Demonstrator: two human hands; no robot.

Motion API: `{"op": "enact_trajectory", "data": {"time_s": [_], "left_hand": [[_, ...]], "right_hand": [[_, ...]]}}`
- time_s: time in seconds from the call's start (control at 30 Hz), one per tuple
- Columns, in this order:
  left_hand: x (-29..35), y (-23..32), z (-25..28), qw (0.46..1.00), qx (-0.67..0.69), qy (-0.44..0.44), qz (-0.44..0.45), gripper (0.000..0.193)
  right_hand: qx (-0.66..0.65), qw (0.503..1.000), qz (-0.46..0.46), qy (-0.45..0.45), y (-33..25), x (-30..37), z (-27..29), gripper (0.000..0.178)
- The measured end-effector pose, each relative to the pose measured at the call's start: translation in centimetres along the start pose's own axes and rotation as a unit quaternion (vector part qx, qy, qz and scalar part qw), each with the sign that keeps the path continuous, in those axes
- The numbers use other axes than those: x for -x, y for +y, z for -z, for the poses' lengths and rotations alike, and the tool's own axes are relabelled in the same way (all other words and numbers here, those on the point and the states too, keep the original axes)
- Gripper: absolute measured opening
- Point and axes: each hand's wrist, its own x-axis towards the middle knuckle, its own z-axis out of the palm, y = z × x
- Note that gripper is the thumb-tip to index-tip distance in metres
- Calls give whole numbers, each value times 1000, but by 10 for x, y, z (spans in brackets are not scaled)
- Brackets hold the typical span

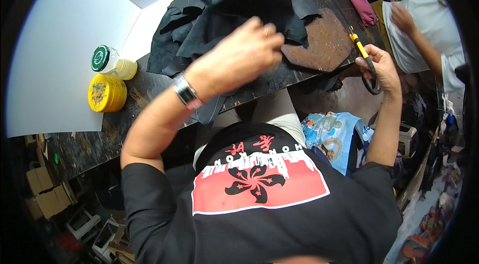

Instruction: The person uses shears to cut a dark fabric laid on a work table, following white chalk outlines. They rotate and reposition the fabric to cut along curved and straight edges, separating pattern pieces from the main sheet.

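Observation:
My left hand (249,53) reaches across the bench with its fingers curled in, close over a heap of dark leather-like sheets (199,27). Whatever its fingertips hold, if anything, is hidden. Part of the upper dark sheet is smeared by motion. Off the bench's right side, my right hand (383,67) is closed round a slim yellow-and-black tool (360,47). The tool's thin tip points up and away, and a dark curved loop shows below the fingers; its exact kind is unclear. Between the hands lies a worn brown board (322,42) with angled corners, partly under the dark sheets.
On the dark bench (90,147) at left stand a green-lidded jar (116,64) and a yellow tub (107,93), beside white upright panels (65,49). A pink pouch (359,2) lies at far right, near another person (424,24). A blue printed bag (332,137) is below.

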Motion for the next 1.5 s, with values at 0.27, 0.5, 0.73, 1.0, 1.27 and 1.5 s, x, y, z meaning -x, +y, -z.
{"op": "enact_trajectory", "data": {"time_s": [0.27, 0.5, 0.73, 1.0, 1.27, 1.5], "left_hand": [[77, 34, -52, 940, 221, 171, 195, 39], [68, 19, -74, 931, 101, 190, 295, 68], [43, -16, -73, 912, 91, 169, 362, 35], [28, -79, -26, 828, 318, 292, 358, 23], [89, -134, -38, 670, 435, 277, 533, 34], [123, -102, -63, 609, 492, 319, 535, 44]], "right_hand": [[-100, 981, 148, -73, 8, -24, -118, 26], [34, 974, 222, 33, 6, -47, -160, 50], [260, 879, 354, 187, 12, -41, -169, 37], [-178, 952, 243, -60, -44, -105, -113, 24], [-126, 958, 257, 37, -44, -111, -112, 33], [91, 975, 187, 79, -8, -52, -151, 42]]}}
